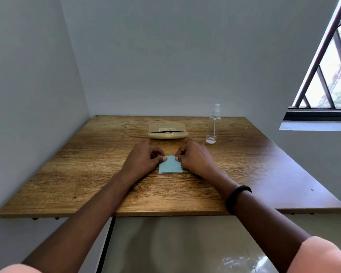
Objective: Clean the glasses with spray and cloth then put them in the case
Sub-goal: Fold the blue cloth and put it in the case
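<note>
A small light-blue cloth (170, 167), folded into a rectangle, lies on the wooden table (87, 170) near the middle. My left hand (143, 160) pinches its far left corner and my right hand (195, 158) pinches its far right corner. Beyond the hands lies a tan glasses case (167, 131) with its flap open; something dark shows in the opening, but I cannot tell whether it is the glasses. A clear spray bottle (213, 125) with a white nozzle stands upright to the right of the case.
The table fits into a corner, with grey walls at the left and back. A barred window (327, 75) is at the upper right. A black band is on my right wrist. Glossy tiled floor shows below the table's near edge.
</note>
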